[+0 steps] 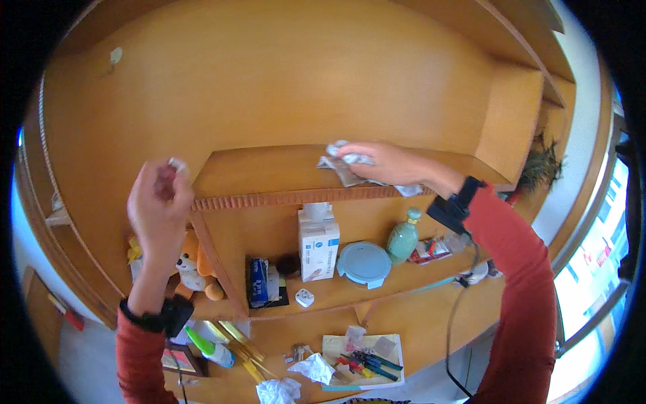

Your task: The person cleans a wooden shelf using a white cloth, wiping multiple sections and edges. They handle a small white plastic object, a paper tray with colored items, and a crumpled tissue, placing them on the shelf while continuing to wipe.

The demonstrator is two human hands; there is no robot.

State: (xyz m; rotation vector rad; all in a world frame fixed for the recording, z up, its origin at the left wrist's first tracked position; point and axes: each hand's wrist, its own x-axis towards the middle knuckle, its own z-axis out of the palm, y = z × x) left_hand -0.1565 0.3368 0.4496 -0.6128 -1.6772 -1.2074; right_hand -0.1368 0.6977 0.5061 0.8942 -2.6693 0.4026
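My right hand [380,161] presses a crumpled white cloth [346,176] onto the upper wooden shelf [256,176], near its front edge. Part of the cloth sticks out under the palm and hangs at the shelf's lip. My left hand [160,198] is raised in the air at the left of that shelf, its fingers curled inward. A small whitish bit shows at its fingertips; what it is I cannot make out. Both wrists wear black bands over red sleeves.
Below stand a white box [318,246], a blue-lidded container [364,264], a green bottle [404,237] and a plush toy [195,269]. Lower down lie pliers [377,363], crumpled tissue [313,368] and a green-and-white bottle [210,348]. A cable [449,323] hangs by my right arm.
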